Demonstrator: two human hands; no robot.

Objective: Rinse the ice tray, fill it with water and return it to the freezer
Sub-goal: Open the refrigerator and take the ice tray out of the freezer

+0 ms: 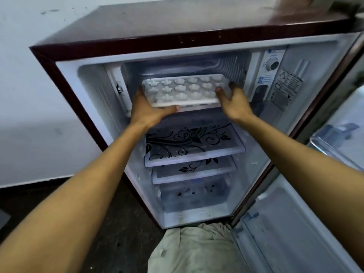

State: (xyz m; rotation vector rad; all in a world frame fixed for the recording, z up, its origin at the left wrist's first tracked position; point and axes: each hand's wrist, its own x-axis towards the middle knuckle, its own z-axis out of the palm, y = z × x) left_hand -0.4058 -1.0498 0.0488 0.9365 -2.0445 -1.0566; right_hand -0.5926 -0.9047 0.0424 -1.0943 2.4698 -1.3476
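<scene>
We held the white ice tray (185, 91) at the mouth of the freezer compartment (183, 66), our left hand (146, 109) and right hand (234, 102) gripping its two ends

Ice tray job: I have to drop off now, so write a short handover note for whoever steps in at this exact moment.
Left hand: grips the left end of the ice tray from below.
Right hand: grips the tray's right end, thumb on the rim.
Tray: white, held roughly level at the mouth of the freezer compartment, partly inside. The fridge door stands open on the right.
Done: the tray is back at the freezer. Whether the cells hold water cannot be told from this view.
Left: slide the tray fully in, let go, close the door.
</scene>
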